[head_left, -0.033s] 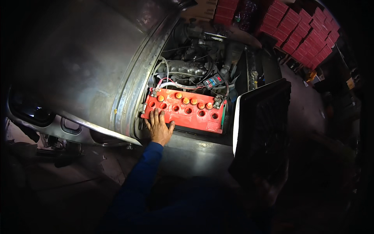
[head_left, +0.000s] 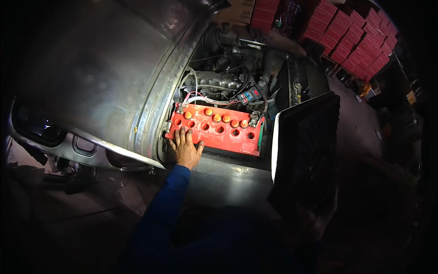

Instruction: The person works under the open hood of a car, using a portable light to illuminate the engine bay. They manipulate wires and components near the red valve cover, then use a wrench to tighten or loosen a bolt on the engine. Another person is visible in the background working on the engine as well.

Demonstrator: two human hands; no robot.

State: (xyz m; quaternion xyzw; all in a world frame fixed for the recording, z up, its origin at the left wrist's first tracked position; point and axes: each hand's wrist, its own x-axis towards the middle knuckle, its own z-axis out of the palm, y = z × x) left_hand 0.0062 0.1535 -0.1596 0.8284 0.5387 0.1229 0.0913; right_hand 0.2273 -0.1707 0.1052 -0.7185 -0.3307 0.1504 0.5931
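A red car battery (head_left: pixel 214 139) sits in the engine bay, its row of round filler holes uncovered. Several orange vent caps (head_left: pixel 209 112) rest loose on its top, behind the holes. My left hand (head_left: pixel 186 150) lies on the battery's near left edge, fingers spread, holding nothing. Deep in shadow, my right hand (head_left: pixel 317 221) grips the lower part of a large dark panel (head_left: pixel 305 146) with a bright white edge; its fingers show only faintly. Behind the battery lies a small black meter (head_left: pixel 249 95) with a lit red display. Cables meet both battery terminals.
Around the battery is a dark engine (head_left: pixel 219 80) with hoses and wires. A wide metal vehicle panel (head_left: pixel 96 68) covers the left, beside a door (head_left: pixel 82 145). Stacked red boxes (head_left: pixel 349 36) stand at the far right, with brown cartons (head_left: pixel 235 10) at the back.
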